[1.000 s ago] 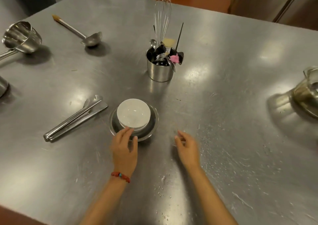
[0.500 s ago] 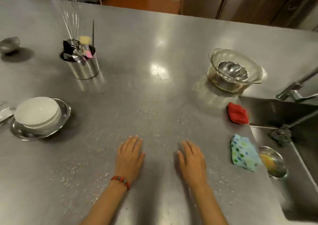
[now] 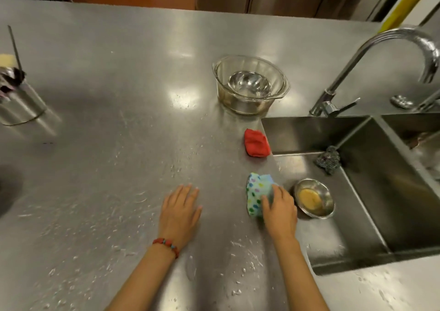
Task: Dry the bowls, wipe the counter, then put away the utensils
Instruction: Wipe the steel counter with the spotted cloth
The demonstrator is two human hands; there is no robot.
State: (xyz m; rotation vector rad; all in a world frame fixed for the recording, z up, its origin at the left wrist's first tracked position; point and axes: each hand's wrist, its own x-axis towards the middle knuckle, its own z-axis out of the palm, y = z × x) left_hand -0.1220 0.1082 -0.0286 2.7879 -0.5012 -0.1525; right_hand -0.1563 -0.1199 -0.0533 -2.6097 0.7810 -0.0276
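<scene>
My right hand (image 3: 279, 212) lies on the blue spotted cloth (image 3: 256, 195) at the counter's right edge, fingers curling over it. My left hand (image 3: 179, 209) is flat on the wet steel counter (image 3: 107, 167), fingers spread, holding nothing. A glass bowl (image 3: 250, 88) with a small steel bowl (image 3: 248, 85) nested inside stands farther back. A folded red cloth (image 3: 256, 143) lies between that bowl and the spotted cloth. The steel utensil holder (image 3: 17, 101) shows at the far left, partly cut off.
The sink (image 3: 357, 191) opens right of the cloths, with a small steel dish (image 3: 314, 201) holding a yellow piece, a steel scourer (image 3: 328, 159) and a curved faucet (image 3: 371, 67). Water droplets speckle the counter near me.
The view swung right, away from the white bowl on its plate. My right hand moved right onto the spotted cloth. My left hand shifted right and stays flat on the counter.
</scene>
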